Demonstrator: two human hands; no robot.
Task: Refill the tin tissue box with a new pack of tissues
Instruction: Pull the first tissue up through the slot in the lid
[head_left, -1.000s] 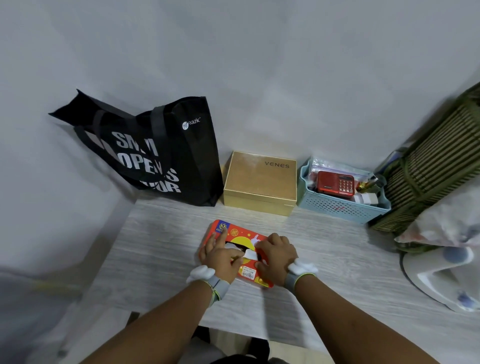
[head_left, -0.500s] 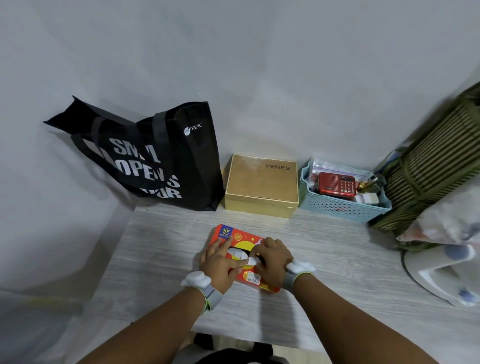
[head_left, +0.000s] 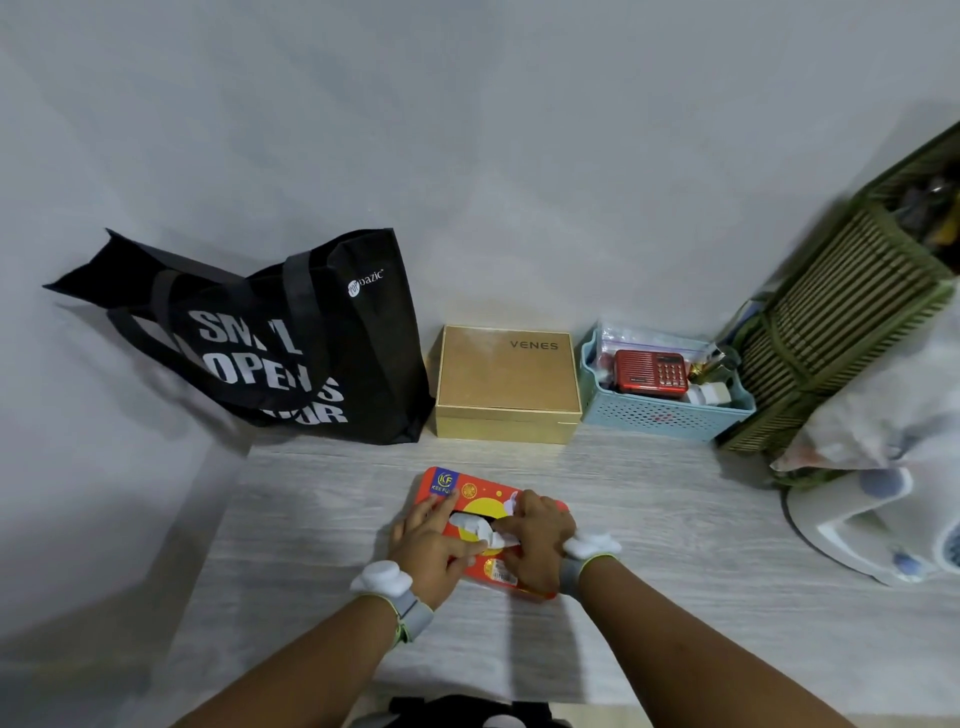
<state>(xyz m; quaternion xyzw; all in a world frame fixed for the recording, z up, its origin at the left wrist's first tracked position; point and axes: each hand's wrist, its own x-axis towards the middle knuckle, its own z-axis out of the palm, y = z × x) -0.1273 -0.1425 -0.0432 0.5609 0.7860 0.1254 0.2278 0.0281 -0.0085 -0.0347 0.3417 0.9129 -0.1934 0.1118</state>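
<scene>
Head-worn wide view, forward and down (close over the table (head_left: 675, 519))

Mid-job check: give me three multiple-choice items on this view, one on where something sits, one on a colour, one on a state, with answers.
1. Where is the gold box?
A. Between the black bag and the blue basket
B. In front of the tissue box
C. Inside the blue basket

2. What is the main colour of the tin tissue box?
A. Green
B. Red
C. White

3. What is at the box's top slot?
A. A strip of tape over it
B. A closed flap
C. White tissue sticking out, between both hands

Answers: 1 A, it stands at the wall with the bag on one side and the basket on the other. 2 B, its lid is red with yellow marks. 3 C, the left hand and right hand meet at the tissue.
</scene>
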